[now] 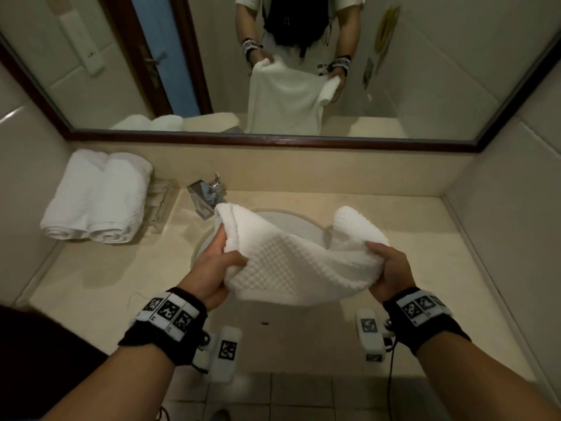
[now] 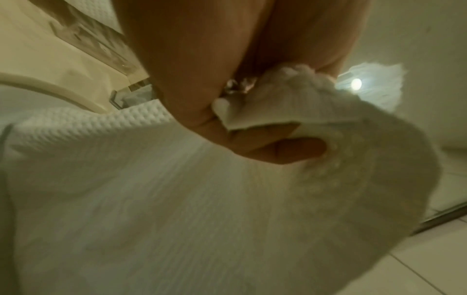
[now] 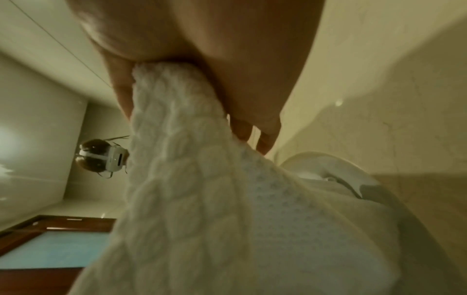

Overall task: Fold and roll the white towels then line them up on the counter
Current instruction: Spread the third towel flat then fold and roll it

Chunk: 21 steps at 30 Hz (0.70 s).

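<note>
Left hand (image 1: 212,268), right hand (image 1: 391,268), towel (image 1: 294,262) gripped between

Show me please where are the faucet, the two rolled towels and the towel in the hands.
faucet (image 1: 206,192): head view, on its chrome body.
rolled towels (image 1: 97,196): head view, where the two rolls meet.
held towel (image 1: 291,262): head view, on its waffle middle between both hands.

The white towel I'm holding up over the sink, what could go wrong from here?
1. The towel sags between your left hand and right hand right above the sink; the hanging part could dip into the basin, maybe getting wet.
2. One edge sits close to the faucet and might snag on it.
3. Setting it down leftward could knock the two rolled towels out of line on the counter.
</note>
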Motion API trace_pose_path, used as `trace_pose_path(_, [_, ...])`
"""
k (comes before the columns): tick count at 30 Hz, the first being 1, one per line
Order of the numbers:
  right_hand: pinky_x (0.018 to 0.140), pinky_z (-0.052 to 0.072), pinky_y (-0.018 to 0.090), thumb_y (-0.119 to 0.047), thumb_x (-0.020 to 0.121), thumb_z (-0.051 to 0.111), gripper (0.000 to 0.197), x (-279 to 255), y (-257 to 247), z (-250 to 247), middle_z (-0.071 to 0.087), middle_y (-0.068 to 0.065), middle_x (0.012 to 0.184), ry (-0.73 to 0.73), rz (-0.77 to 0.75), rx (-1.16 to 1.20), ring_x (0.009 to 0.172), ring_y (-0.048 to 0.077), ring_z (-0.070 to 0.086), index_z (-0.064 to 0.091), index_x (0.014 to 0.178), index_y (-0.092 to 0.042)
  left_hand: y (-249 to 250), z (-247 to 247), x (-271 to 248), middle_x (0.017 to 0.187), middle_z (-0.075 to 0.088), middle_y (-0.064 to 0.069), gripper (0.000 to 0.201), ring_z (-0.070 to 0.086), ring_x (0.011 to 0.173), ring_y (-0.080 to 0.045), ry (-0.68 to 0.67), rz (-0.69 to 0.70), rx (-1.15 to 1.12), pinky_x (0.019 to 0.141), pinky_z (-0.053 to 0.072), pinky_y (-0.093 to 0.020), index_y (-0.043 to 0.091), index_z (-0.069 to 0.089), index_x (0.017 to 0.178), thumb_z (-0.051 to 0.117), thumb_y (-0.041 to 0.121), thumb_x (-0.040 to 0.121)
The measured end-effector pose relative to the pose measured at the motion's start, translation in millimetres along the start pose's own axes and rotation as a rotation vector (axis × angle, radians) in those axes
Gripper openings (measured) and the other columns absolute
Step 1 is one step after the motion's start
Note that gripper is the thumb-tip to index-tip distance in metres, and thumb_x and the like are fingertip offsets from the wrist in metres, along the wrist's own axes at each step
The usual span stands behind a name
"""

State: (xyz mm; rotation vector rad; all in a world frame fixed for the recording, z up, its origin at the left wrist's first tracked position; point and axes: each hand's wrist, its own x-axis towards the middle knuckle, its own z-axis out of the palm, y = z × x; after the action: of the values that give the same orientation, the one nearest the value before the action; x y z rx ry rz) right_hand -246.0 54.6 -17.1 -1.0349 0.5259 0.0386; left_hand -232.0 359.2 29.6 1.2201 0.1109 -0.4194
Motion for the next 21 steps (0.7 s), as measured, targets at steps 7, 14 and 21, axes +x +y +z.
trace_pose_path(7, [0.099, 0.047, 0.048, -0.045, 0.08, 0.069, 0.064, -2, -22, -29, 0.064, 0.017, 0.126, 0.1, -0.053, 0.107, 0.114, 0.035, 0.062, 0.06, 0.129, -0.005, 12, 28, 0, 0.12, 0.071, -0.011, 0.077, 0.072, 0.094, -0.028, -0.008, 0.044, -0.074, 0.067, 0.06, -0.04, 0.032, 0.047, 0.144, 0.037, -0.019, 0.088])
trace_pose_path(14, [0.073, 0.054, 0.035, -0.011, 0.09, 0.068, 0.031, -1, -42, -66, 0.064, 0.022, 0.125, 0.371, -0.052, -0.055, 0.085, 0.024, 0.066, 0.062, 0.117, 0.002, 12, 36, -1, 0.108, 0.074, -0.014, 0.043, 0.074, 0.09, -0.027, 0.144, 0.059, -0.168, 0.066, 0.061, -0.035, 0.014, 0.064, 0.12, 0.041, -0.013, 0.095])
trace_pose_path(21, [0.036, 0.042, 0.018, -0.018, 0.093, 0.064, 0.023, -12, -55, -102, 0.052, 0.004, 0.045, 0.298, 0.301, -0.134, 0.034, 0.015, 0.052, 0.053, 0.074, -0.009, -2, 41, 5, 0.103, 0.071, -0.018, 0.026, 0.072, 0.085, -0.025, 0.355, 0.018, -0.041, 0.059, 0.061, -0.029, -0.009, 0.06, 0.12, 0.058, 0.005, 0.098])
